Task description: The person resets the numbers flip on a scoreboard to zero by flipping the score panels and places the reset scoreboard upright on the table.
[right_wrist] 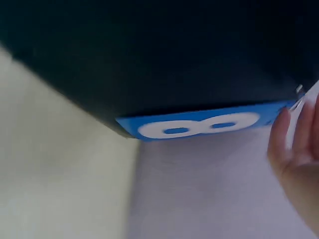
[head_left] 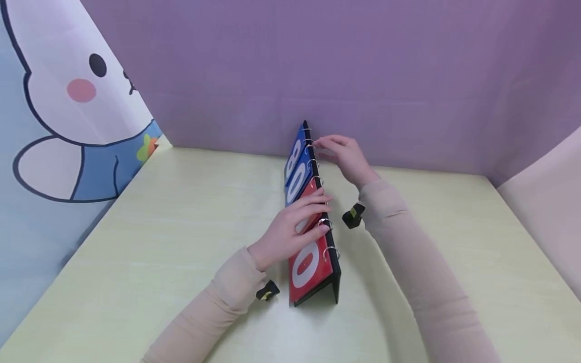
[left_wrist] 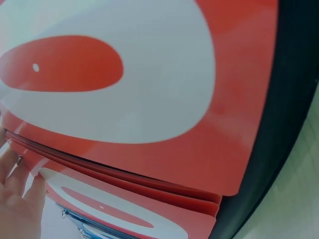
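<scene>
A tabletop flip scoreboard [head_left: 333, 252] stands like a tent, its number cards hung on metal rings along the top ridge. Two blue cards, an 8 [head_left: 294, 156] and a 0, hang at the far end; red cards, one a 0 [head_left: 305, 267], hang nearer. My left hand [head_left: 295, 224] lies over the red cards, extended fingers reaching the ridge. At the blue end, my right hand [head_left: 342, 154] has its fingertips right by the rings. The right wrist view shows a blue 8 card [right_wrist: 199, 124] beyond the dark back panel [right_wrist: 149, 55], with the right fingers [right_wrist: 279, 134] beside its ring end.
The scoreboard stands on a pale table [head_left: 204, 212] in front of a purple cloth backdrop [head_left: 386, 65]. To the left hangs a rabbit-print cloth [head_left: 50, 116]. Small black devices [head_left: 354, 216] are beside both wrists.
</scene>
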Tool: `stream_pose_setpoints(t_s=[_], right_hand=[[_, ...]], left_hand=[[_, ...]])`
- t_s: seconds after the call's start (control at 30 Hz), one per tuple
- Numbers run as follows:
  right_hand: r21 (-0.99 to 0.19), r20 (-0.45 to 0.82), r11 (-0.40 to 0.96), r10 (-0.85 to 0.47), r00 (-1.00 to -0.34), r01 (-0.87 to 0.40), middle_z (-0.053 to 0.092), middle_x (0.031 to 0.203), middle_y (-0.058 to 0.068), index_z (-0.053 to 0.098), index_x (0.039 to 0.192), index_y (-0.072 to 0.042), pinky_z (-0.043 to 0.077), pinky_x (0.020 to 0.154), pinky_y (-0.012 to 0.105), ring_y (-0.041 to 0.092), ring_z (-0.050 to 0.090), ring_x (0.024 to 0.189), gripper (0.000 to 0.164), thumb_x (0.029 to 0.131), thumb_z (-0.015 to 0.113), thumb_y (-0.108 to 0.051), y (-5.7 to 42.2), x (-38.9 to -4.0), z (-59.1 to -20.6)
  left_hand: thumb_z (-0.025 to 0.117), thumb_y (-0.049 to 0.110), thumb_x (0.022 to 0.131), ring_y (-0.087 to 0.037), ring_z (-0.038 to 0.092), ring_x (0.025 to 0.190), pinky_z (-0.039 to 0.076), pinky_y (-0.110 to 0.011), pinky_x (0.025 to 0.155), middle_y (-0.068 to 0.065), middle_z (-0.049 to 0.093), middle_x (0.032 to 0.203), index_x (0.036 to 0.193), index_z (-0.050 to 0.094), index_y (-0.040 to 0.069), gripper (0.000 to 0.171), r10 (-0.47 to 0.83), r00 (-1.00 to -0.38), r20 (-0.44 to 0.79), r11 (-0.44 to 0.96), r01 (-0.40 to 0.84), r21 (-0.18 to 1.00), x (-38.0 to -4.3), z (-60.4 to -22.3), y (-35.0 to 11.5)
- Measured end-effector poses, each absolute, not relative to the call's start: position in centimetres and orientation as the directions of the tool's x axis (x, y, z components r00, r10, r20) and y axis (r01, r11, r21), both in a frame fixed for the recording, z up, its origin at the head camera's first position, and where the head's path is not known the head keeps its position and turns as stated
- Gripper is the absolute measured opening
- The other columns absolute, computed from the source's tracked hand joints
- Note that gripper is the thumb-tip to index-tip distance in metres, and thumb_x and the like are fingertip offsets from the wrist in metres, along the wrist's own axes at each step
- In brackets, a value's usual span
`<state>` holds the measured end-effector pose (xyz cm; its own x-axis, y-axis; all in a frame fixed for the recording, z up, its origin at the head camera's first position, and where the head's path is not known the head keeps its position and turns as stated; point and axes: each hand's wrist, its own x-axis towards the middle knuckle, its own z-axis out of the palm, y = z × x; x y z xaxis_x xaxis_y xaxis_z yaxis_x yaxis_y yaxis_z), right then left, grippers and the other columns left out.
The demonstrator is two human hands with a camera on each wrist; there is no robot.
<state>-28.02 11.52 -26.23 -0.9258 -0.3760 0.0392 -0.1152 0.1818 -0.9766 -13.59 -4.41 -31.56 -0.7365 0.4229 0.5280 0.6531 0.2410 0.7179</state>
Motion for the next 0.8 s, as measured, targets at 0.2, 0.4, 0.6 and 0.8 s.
stream_pose_setpoints(t_s=[0.2, 0.4, 0.6, 0.8], right_hand=[[-0.956, -0.291, 0.076, -0.325, -0.900, 0.282, 0.038, 0.144, 0.016, 0.035, 0.140, 0.003, 0.029, 0.114, 0.041, 0.029, 0.032, 0.137, 0.045, 0.101, 0.042, -0.017, 12.8, -29.4, -29.3], [-0.890, -0.433, 0.035, -0.383, -0.816, 0.456, 0.018, 0.155, 0.016, 0.020, 0.149, -0.007, 0.023, 0.116, 0.042, 0.036, 0.023, 0.141, 0.056, 0.101, 0.041, -0.027, 13.5, -29.9, -31.7], [-0.889, -0.430, 0.042, -0.420, -0.799, 0.456, 0.022, 0.154, 0.019, 0.019, 0.149, -0.010, 0.021, 0.116, 0.048, 0.042, 0.024, 0.140, 0.059, 0.100, 0.041, -0.034, 13.4, -29.8, -32.6], [-0.875, -0.457, 0.040, -0.391, -0.799, 0.482, 0.024, 0.153, 0.021, 0.018, 0.149, -0.007, 0.020, 0.117, 0.046, 0.035, 0.024, 0.142, 0.063, 0.100, 0.040, -0.040, 13.3, -29.6, -33.0]], left_hand=[[0.066, 0.016, 0.089, -0.015, 0.031, 0.141, 0.030, -0.036, 0.113, -0.006, 0.052, 0.138, 0.120, 0.063, 0.006, 0.033, 0.428, -0.727, 0.537, 0.240, 0.664, 0.708, -13.8, -31.6, -4.2], [0.066, 0.016, 0.089, -0.016, 0.032, 0.141, 0.033, -0.038, 0.112, -0.006, 0.052, 0.139, 0.119, 0.063, 0.007, 0.032, 0.439, -0.728, 0.527, 0.237, 0.660, 0.713, -13.6, -31.7, -4.0], [0.065, 0.016, 0.088, -0.019, 0.032, 0.141, 0.036, -0.040, 0.110, -0.007, 0.053, 0.137, 0.118, 0.063, 0.007, 0.032, 0.476, -0.700, 0.533, 0.233, 0.684, 0.691, -12.7, -31.7, -4.1], [0.066, 0.015, 0.087, -0.023, 0.034, 0.140, 0.036, -0.040, 0.110, -0.008, 0.054, 0.137, 0.118, 0.064, 0.007, 0.033, 0.485, -0.690, 0.538, 0.220, 0.691, 0.688, -12.1, -31.5, -4.4]])
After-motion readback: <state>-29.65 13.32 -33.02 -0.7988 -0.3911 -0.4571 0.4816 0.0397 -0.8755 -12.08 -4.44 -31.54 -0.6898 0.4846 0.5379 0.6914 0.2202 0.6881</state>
